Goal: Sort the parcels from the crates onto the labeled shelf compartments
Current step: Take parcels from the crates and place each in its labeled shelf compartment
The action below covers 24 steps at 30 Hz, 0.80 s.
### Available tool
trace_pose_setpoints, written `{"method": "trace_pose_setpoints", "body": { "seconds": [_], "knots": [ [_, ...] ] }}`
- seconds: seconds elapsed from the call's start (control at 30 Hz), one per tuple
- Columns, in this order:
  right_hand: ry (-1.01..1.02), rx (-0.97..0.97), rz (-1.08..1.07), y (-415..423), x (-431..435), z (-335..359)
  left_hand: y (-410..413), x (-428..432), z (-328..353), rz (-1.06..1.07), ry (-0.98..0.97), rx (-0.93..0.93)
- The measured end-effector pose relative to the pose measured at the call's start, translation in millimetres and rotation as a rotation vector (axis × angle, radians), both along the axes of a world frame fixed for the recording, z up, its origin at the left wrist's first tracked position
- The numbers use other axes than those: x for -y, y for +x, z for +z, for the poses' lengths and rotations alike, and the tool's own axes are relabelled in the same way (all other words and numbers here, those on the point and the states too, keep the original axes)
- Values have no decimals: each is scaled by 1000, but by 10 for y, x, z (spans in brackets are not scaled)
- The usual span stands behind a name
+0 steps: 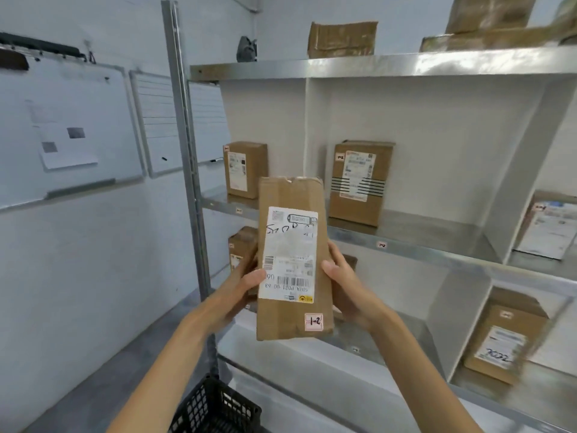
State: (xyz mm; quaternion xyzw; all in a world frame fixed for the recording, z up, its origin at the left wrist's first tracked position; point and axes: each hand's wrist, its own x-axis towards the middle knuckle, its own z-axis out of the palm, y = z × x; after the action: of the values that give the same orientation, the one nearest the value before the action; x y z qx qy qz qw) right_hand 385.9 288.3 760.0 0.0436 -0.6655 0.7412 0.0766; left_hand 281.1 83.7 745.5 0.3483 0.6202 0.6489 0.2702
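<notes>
Our left hand (246,282) and right hand (343,282) grip the parcel (292,260) marked 1-2; next we shelve it beside the striped box (359,182).

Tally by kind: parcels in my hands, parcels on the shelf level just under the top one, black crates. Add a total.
Held parcel: 1
Parcels on that level: 3, left, middle, right
Black crate: 1
Total: 5

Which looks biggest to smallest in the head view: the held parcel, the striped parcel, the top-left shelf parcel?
1. Held parcel, though nearest the camera, so unsure.
2. Striped parcel.
3. Top-left shelf parcel.
</notes>
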Motion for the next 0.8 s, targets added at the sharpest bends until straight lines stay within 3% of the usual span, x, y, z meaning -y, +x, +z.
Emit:
{"method": "trace_pose_setpoints", "body": {
  "seconds": [0.2,0.37,0.6,0.8],
  "knots": [
    [-179,61,-2,363,-400,-41,147,-517,233,-123,-122,-189],
    [-144,0,-141,494,-652,37,345,-831,308,-99,-21,-236],
    [-302,-118,-504,391,-843,5,375,-1063,-163,-27,35,-41],
    [-395,-157,-564,289,-782,-150,310,-1204,-227,-121,169,264]
  ]
}}
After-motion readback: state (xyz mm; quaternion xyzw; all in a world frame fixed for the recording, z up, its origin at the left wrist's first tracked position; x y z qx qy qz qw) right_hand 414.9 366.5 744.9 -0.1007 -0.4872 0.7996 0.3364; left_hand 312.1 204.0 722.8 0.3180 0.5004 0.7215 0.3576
